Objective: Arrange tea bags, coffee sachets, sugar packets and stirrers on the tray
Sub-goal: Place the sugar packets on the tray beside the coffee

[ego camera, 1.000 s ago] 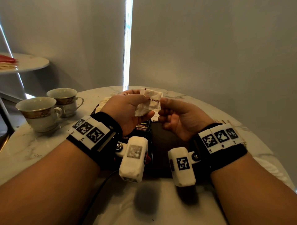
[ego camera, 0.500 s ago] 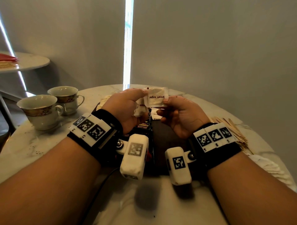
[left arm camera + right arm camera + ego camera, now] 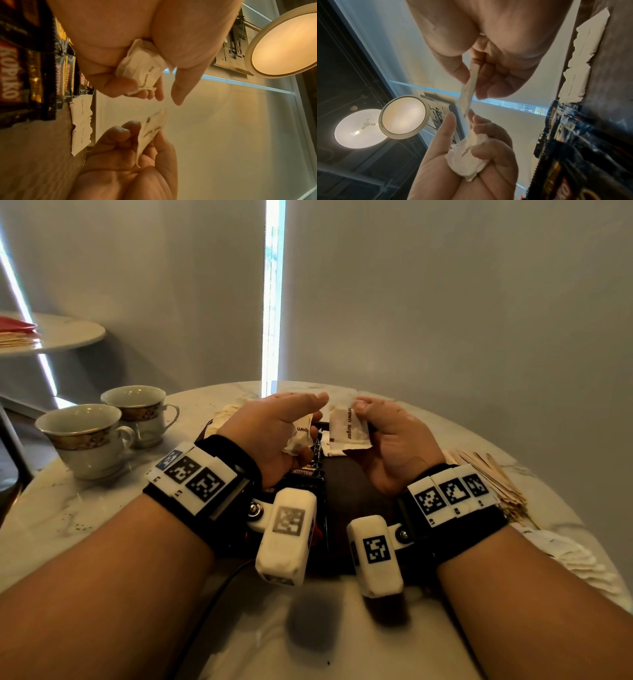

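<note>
Both hands raised above the far end of the dark tray (image 3: 356,491). Left hand (image 3: 274,433) curled round a crumpled bunch of sugar packets (image 3: 144,70), thumb and first finger lifted clear. Right hand (image 3: 394,446) pinching 1 flat sugar packet (image 3: 349,428) between thumb and fingers (image 3: 496,83), held on edge. 2 more packets (image 3: 80,125) lying flat at the tray's far edge, beside the row of coffee sachets (image 3: 51,81) along its left side. Stirrers (image 3: 489,484) heaped off the tray by the worktop's right edge; 2 cups (image 3: 102,433) near the left edge. Risks, as a guess: loosened left grip spilling the bunch onto the sachets; thin paper tearing if pinched hard; the single packet landing askew over its neighbours. Against 0.5 s earlier: packet no longer shared between both hands, now separated and turned upright in the right alone.
</note>
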Tool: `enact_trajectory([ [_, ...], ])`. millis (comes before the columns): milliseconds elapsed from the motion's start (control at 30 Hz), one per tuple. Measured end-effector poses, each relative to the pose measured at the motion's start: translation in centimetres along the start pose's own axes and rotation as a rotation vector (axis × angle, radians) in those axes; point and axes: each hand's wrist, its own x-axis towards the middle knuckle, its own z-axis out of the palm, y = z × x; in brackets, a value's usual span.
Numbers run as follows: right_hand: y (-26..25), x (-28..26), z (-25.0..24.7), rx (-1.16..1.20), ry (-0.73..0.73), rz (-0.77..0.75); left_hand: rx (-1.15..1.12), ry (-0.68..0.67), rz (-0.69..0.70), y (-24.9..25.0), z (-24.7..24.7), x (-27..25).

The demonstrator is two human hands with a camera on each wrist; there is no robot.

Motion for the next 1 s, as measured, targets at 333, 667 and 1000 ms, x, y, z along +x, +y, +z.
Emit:
enact_trajectory([
  [333,0.22,-0.85,0.64,0.066,-0.061,0.035,0.007,-0.006,0.109,0.18,0.47,-0.4],
  [667,0.01,-0.88,0.54,-0.043,-0.054,0.009,0.044,-0.022,0.087,0.02,0.32,-0.52],
  [1000,-0.12,-1.08,0.04,-0.17,-0.145,0.11,0.0,0.017,0.121,0.13,0.31,-0.36],
])
